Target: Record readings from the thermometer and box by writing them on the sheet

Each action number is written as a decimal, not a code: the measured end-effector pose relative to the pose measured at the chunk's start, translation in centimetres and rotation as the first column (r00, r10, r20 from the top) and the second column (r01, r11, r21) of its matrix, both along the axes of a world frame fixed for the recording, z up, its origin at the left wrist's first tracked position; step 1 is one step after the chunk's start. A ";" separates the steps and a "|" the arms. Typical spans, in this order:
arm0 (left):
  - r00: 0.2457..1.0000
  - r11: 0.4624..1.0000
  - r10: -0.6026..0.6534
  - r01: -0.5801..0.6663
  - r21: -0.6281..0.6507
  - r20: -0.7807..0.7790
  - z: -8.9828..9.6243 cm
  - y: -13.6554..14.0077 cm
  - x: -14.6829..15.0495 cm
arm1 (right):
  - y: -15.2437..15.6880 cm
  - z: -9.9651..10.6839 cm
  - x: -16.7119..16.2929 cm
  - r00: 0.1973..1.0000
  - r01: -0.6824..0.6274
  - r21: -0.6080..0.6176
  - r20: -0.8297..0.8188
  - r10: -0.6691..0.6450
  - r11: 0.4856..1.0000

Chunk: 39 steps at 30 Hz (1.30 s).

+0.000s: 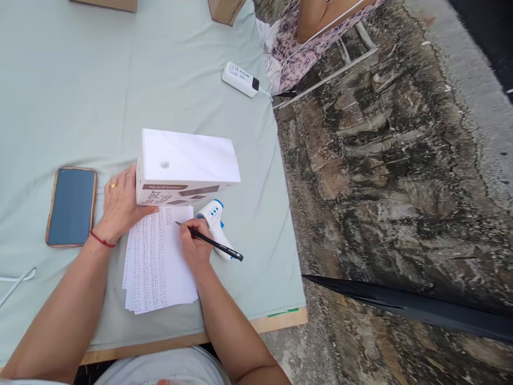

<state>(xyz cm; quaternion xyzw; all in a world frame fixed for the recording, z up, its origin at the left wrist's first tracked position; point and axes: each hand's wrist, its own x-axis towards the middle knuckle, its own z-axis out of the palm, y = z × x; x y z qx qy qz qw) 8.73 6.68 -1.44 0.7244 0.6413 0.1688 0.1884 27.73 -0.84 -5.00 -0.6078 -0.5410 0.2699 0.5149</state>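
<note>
My left hand [122, 198] grips the left end of a white box [188, 155] printed "NutriMotion", its thumb stretched along the front bottom edge over the papers. In my right hand [194, 240] is a black pen [220, 247], pinched with its tip at the upper part of the top sheet. That stack of paper sheets [180, 283] is covered in columns of small handwriting on its left and middle, and its top edge lies against the box. Just beyond my right hand lies a white and blue infrared thermometer [215, 222], partly hidden by the hand and pen.
A smartphone [72, 206] in a wood-edged case lies left of my left hand. Farther back is a white handheld device [240, 79] with a cord, near the table's right edge. Cardboard boxes [226, 10] stand at the far side. A seated person's patterned clothing [296, 69] shows beside the table.
</note>
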 end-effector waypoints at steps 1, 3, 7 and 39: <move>1.000 1.000 -0.003 0.003 0.000 0.001 0.0 0.0 0.0 | -0.1 -0.1 0.1 1.000 0.011 0.003 -0.009 -0.011 1.000; 1.000 1.000 -0.004 0.004 0.004 0.004 0.0 0.0 -0.1 | -0.2 -0.2 0.2 1.000 0.025 0.010 -0.016 -0.025 1.000; 1.000 1.000 -0.011 0.011 0.024 0.012 -0.2 -0.1 -0.3 | -0.4 -0.6 0.4 0.999 -0.005 0.059 0.050 0.002 0.998; 0.994 1.000 0.020 -0.022 0.019 0.104 -0.4 0.1 -0.6 | -1.4 -4.5 4.3 0.847 -0.072 0.225 0.528 -0.060 0.972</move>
